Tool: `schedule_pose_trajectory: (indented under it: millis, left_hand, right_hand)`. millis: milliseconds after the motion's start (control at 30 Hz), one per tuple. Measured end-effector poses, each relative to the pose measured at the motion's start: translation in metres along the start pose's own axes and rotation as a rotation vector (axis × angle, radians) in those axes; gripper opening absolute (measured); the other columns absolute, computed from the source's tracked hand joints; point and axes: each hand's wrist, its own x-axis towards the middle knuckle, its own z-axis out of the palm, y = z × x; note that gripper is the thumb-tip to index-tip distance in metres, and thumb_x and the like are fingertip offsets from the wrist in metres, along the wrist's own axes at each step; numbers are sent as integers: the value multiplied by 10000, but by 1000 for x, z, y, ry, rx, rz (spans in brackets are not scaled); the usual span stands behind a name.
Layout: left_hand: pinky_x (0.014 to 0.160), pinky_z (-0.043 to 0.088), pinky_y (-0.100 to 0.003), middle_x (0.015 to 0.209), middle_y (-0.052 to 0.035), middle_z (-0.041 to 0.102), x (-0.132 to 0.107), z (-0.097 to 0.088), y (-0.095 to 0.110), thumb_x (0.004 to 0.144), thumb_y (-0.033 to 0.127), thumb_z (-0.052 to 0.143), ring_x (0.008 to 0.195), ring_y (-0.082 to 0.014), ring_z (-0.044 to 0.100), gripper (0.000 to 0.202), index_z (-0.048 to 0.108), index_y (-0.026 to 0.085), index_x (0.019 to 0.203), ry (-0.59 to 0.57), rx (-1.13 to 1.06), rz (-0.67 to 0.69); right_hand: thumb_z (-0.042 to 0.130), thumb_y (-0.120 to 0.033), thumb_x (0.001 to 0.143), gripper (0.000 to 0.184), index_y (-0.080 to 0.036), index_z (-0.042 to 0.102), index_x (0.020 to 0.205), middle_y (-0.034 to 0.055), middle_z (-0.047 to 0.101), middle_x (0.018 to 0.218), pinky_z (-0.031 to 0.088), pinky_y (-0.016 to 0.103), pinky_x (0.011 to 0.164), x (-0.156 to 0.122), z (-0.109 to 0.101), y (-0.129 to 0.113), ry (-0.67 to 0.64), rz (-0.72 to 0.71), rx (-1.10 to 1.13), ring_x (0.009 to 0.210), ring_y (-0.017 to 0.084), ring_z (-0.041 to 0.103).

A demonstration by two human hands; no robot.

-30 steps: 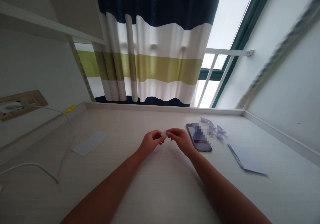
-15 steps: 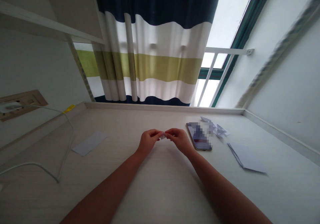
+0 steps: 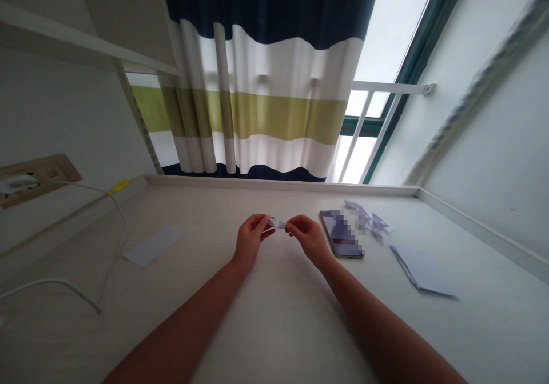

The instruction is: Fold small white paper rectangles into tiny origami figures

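A small folded piece of white paper (image 3: pixel 278 223) is held above the pale wooden desk (image 3: pixel 274 315), pinched at both ends. My left hand (image 3: pixel 250 239) grips its left end with thumb and fingers closed. On the other end my right hand (image 3: pixel 307 238) pinches in the same way. Both forearms reach in from the bottom of the view. A phone (image 3: pixel 342 234) lies flat just right of my right hand.
Several small folded paper bits (image 3: pixel 377 222) lie beyond the phone. A stack of white sheets (image 3: pixel 422 271) rests at the right, a single slip (image 3: pixel 153 245) at the left. A white cable (image 3: pixel 103 270) runs from a wall socket (image 3: pixel 34 177). A striped curtain (image 3: pixel 266 98) hangs behind.
My hands have drawn slightly apart and lifted a little, so the paper piece shows stretched between the fingertips instead of hidden between them.
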Motion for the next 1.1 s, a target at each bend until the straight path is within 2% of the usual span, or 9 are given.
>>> schedule_pose_trajectory:
  millis: [233,500,600,733,933,1100]
  left_hand:
    - [685,510,-294,695,21,633,-1,2,-1,664,291,638,674,-131,640,210,493,178,768,22,-112,-83]
    - [692,507,-261,695,17,628,-4,6,-1,698,227,605,647,-99,626,140,485,179,752,57,-187,-127]
    - [694,506,-259,686,15,627,-4,7,-1,693,218,607,631,-93,620,131,495,174,747,70,-194,-130]
    - [716,506,-295,703,5,630,-5,7,1,674,253,630,663,-120,630,165,515,167,756,27,-158,-113]
    - [743,498,-325,787,-42,658,-9,8,6,619,245,686,756,-163,631,296,592,135,878,-92,-42,-136]
    - [759,487,-317,751,-42,664,-7,6,2,603,251,693,714,-142,616,257,653,117,818,-78,42,-119]
  right_hand:
    - [638,-299,655,150,-180,547,666,2,607,647,463,296,624,1,1,6,12,-58,10,612,133,564]
    - [669,-320,617,229,-173,496,648,-12,616,640,511,331,670,-3,6,-1,39,114,221,656,150,634]
    - [675,-315,613,239,-172,486,643,-19,614,613,517,345,707,-4,7,-4,55,131,256,649,150,644]
    - [676,-315,611,238,-176,485,639,-25,611,584,522,351,708,-3,6,-5,77,114,237,615,144,638]
    - [669,-310,607,227,-174,488,621,-28,598,573,517,324,645,-1,3,-5,87,83,155,579,137,619]
    - [650,-307,630,199,-177,502,651,-25,601,588,497,307,634,-2,3,-6,60,65,147,572,127,607]
